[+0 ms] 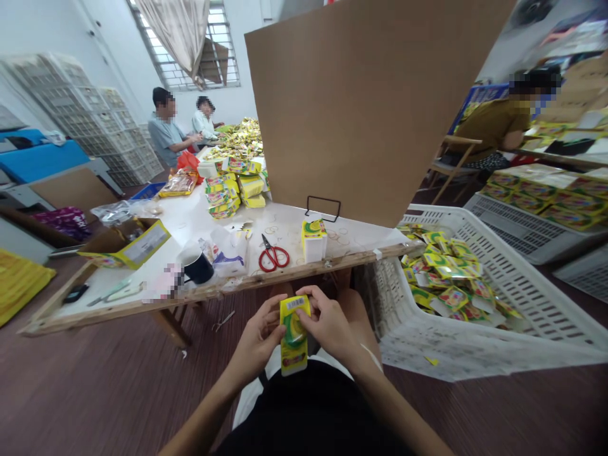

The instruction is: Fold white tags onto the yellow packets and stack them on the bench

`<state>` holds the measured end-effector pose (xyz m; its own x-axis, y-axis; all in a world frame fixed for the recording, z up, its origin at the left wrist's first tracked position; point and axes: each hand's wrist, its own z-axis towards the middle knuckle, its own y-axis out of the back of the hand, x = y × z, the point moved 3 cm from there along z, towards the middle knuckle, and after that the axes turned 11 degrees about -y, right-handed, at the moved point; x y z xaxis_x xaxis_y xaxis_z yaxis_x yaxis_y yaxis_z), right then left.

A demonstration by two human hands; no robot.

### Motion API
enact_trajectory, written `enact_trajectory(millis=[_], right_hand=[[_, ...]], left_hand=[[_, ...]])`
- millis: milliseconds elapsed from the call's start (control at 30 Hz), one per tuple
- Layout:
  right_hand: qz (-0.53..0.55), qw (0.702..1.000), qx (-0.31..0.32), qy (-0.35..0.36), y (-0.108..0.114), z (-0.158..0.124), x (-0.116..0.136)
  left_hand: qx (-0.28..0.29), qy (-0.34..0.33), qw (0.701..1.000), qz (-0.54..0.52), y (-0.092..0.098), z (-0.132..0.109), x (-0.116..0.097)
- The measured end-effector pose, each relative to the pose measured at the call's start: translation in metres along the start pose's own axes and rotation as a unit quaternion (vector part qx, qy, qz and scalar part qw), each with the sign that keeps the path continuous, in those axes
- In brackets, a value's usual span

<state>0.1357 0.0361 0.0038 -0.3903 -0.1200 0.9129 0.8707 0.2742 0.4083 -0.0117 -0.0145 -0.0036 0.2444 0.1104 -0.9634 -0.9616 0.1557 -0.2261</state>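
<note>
Both my hands hold a small yellow and green printed box [294,345] above my lap, a barcode at its upper end. My left hand [262,332] grips its left edge between thumb and fingers. On the upper right side, my right hand [325,320] presses its thumb on the front near the top, the other fingers behind. What the box contains is hidden. Ahead on the table's edge stands a stack of similar yellow and white boxes [314,242]. Left of that stack lie red-handled scissors [273,254].
A white plastic crate [475,358] full of yellow packets stands to my right. A tall cardboard sheet [361,114] rises from the table [285,218]. A dark mug [197,266] and an open carton [147,244] sit at the left. Several people work farther off.
</note>
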Motion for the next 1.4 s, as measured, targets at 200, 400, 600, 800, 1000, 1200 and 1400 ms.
enact_trajectory(millis=[200, 400, 600, 800, 1000, 1200, 1400], right_hand=[[0.074, 0.996, 0.041, 0.007, 0.002, -0.004, -0.006], [0.236, 0.971, 0.024, -0.018, 0.003, 0.000, -0.012], [0.177, 0.984, 0.006, 0.028, -0.006, -0.005, -0.004], [-0.119, 0.866, -0.474, 0.104, 0.106, 0.007, -0.006], [-0.309, 0.903, -0.281, 0.097, 0.104, 0.095, -0.003], [-0.388, 0.909, -0.146, 0.044, 0.075, 0.173, -0.004], [-0.441, 0.888, -0.125, 0.032, 0.073, 0.178, -0.004]], left_hand=[[-0.014, 0.021, 0.999, -0.033, 0.002, 0.001, -0.003], [-0.002, -0.002, 1.000, 0.006, -0.005, 0.001, -0.006], [-0.071, -0.047, 0.985, 0.149, -0.002, 0.003, -0.010], [-0.134, -0.096, 0.974, 0.159, 0.010, 0.009, -0.011], [-0.017, -0.044, 0.980, 0.195, -0.001, 0.011, -0.001], [-0.029, -0.041, 0.975, 0.215, 0.011, 0.006, -0.009], [-0.014, -0.013, 0.981, 0.195, 0.014, 0.004, -0.001]])
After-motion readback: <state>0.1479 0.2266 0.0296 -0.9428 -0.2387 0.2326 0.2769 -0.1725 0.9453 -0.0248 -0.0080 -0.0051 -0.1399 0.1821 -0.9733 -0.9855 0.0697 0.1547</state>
